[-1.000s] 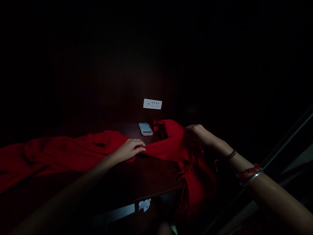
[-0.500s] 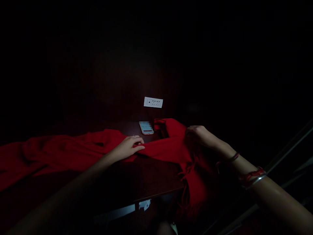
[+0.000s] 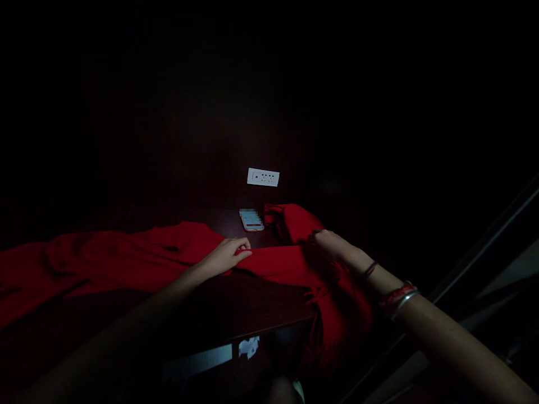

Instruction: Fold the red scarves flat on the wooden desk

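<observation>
a long red cloth (image 3: 275,266) lies across the dark tabletop (image 3: 269,308), running out past the left edge of the view, so that end is cut off. on the right it drops over the tabletop's edge, and its fringe (image 3: 314,294) fades into shadow further down. the left hand (image 3: 227,253) is at the cloth's middle, its grip clamped on a gathered fold between thumb and fingers; some fingertips are tucked out of sight. the right hand (image 3: 332,245) is bent down over the cloth near the tabletop's right end. its fingertips sink into the dark, so i cannot tell whether its grip is pinched together there. between the hands the cloth runs in a fairly flat band.

just behind that band lies a phone (image 3: 251,220), part of its lit screen blocked out by coarse squares. a white socket plate (image 3: 263,177) stands out on the wall above; the wall around it is nearly black. a red band (image 3: 398,293) and a silver bangle (image 3: 406,303) circle the right forearm. below the tabletop, a crumpled white thing (image 3: 249,347) is too dim to identify.
</observation>
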The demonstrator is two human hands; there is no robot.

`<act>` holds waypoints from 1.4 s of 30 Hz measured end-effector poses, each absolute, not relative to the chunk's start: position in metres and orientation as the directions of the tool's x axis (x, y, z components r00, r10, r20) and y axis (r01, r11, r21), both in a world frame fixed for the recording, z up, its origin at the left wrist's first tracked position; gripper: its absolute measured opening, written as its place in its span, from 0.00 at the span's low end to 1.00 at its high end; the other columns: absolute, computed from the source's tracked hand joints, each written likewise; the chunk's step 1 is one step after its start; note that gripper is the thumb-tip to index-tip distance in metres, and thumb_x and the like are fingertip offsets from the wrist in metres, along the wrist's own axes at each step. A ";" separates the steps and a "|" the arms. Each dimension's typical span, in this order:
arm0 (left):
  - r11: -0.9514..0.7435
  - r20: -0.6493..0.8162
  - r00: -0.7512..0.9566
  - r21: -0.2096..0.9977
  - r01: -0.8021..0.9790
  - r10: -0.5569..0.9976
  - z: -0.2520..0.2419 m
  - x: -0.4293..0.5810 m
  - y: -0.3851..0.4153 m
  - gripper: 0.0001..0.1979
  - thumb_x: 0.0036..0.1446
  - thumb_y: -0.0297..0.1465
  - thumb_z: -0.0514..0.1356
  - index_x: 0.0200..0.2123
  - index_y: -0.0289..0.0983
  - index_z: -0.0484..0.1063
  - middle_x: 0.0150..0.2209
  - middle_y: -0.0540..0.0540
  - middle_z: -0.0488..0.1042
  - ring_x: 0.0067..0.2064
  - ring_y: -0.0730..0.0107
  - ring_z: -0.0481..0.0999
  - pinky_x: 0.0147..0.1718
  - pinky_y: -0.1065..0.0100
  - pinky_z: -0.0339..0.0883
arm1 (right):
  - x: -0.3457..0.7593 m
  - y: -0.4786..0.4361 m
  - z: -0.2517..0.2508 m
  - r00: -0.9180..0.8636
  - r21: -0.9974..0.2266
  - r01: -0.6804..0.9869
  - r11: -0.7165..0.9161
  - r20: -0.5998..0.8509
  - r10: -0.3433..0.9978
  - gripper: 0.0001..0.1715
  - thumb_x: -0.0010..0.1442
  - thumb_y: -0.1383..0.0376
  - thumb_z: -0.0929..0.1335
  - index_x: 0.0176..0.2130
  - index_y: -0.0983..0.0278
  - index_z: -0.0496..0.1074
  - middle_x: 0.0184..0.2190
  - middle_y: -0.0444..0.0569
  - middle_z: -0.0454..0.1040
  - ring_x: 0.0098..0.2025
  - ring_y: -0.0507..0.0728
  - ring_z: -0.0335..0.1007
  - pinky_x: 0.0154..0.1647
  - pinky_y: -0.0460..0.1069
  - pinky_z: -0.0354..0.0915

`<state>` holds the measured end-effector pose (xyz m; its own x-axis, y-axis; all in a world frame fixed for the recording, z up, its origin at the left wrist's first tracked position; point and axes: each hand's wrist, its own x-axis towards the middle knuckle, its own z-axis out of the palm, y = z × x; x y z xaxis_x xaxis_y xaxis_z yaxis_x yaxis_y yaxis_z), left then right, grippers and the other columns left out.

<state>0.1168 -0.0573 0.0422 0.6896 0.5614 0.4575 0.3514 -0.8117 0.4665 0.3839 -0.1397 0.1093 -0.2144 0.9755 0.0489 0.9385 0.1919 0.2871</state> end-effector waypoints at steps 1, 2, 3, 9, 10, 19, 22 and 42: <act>-0.822 0.467 0.695 0.454 0.342 0.547 0.041 0.118 -0.058 0.07 0.51 0.32 0.51 0.27 0.35 0.64 0.26 0.49 0.68 0.29 0.72 0.66 0.29 0.73 0.58 | 0.374 -0.139 0.103 -0.231 0.292 0.935 0.200 0.077 0.970 0.11 0.53 0.68 0.61 0.37 0.67 0.69 0.37 0.56 0.68 0.38 0.57 0.64 0.35 0.48 0.58; -0.832 0.478 0.697 0.443 0.334 0.534 0.041 0.118 -0.060 0.06 0.51 0.32 0.51 0.27 0.35 0.64 0.27 0.49 0.68 0.30 0.72 0.66 0.29 0.72 0.58 | 0.363 -0.139 0.098 -0.268 0.274 0.934 0.230 0.107 0.957 0.14 0.52 0.65 0.63 0.40 0.66 0.68 0.40 0.57 0.67 0.41 0.59 0.62 0.37 0.50 0.58; -0.839 0.490 0.696 0.433 0.328 0.525 0.041 0.119 -0.061 0.06 0.50 0.31 0.51 0.27 0.35 0.64 0.27 0.49 0.67 0.30 0.72 0.66 0.29 0.72 0.58 | 0.352 -0.137 0.093 -0.315 0.235 0.931 0.280 0.128 0.940 0.19 0.52 0.61 0.64 0.43 0.66 0.66 0.42 0.57 0.65 0.44 0.60 0.60 0.39 0.51 0.58; -0.860 0.507 0.707 0.408 0.307 0.493 0.047 0.117 -0.066 0.04 0.51 0.29 0.51 0.27 0.36 0.64 0.29 0.49 0.67 0.32 0.72 0.66 0.32 0.71 0.59 | 0.309 -0.108 0.074 -0.545 -0.024 0.834 0.551 0.117 0.830 0.21 0.53 0.61 0.64 0.45 0.69 0.65 0.40 0.56 0.68 0.40 0.55 0.63 0.39 0.47 0.57; -0.859 0.507 0.705 0.406 0.313 0.496 0.048 0.116 -0.066 0.04 0.51 0.29 0.51 0.27 0.36 0.64 0.29 0.49 0.67 0.32 0.72 0.66 0.32 0.71 0.59 | 0.308 -0.103 0.073 -0.555 -0.046 0.825 0.563 0.122 0.823 0.16 0.54 0.63 0.63 0.41 0.69 0.68 0.36 0.54 0.70 0.37 0.54 0.64 0.37 0.46 0.57; -0.865 0.499 0.712 0.361 0.348 0.494 0.044 0.116 -0.061 0.06 0.51 0.30 0.52 0.29 0.35 0.66 0.30 0.48 0.67 0.34 0.70 0.66 0.35 0.70 0.59 | 0.316 -0.110 0.073 -0.502 -0.084 0.849 0.522 0.180 0.846 0.13 0.57 0.65 0.60 0.32 0.69 0.71 0.28 0.52 0.73 0.29 0.50 0.66 0.30 0.43 0.55; -0.870 0.511 0.709 0.357 0.340 0.487 0.044 0.116 -0.063 0.06 0.52 0.29 0.51 0.28 0.35 0.66 0.30 0.47 0.67 0.34 0.70 0.66 0.36 0.70 0.59 | 0.314 -0.115 0.076 -0.488 -0.055 0.864 0.500 0.152 0.859 0.13 0.57 0.66 0.60 0.32 0.69 0.71 0.28 0.52 0.72 0.28 0.50 0.65 0.29 0.43 0.55; -0.876 0.554 0.679 0.312 0.368 0.482 0.044 0.113 -0.060 0.07 0.54 0.29 0.49 0.28 0.34 0.65 0.30 0.47 0.66 0.34 0.70 0.65 0.35 0.69 0.59 | 0.351 -0.132 0.093 -0.425 0.115 0.903 0.414 0.088 0.901 0.11 0.55 0.66 0.61 0.34 0.67 0.71 0.29 0.51 0.73 0.31 0.51 0.67 0.31 0.43 0.56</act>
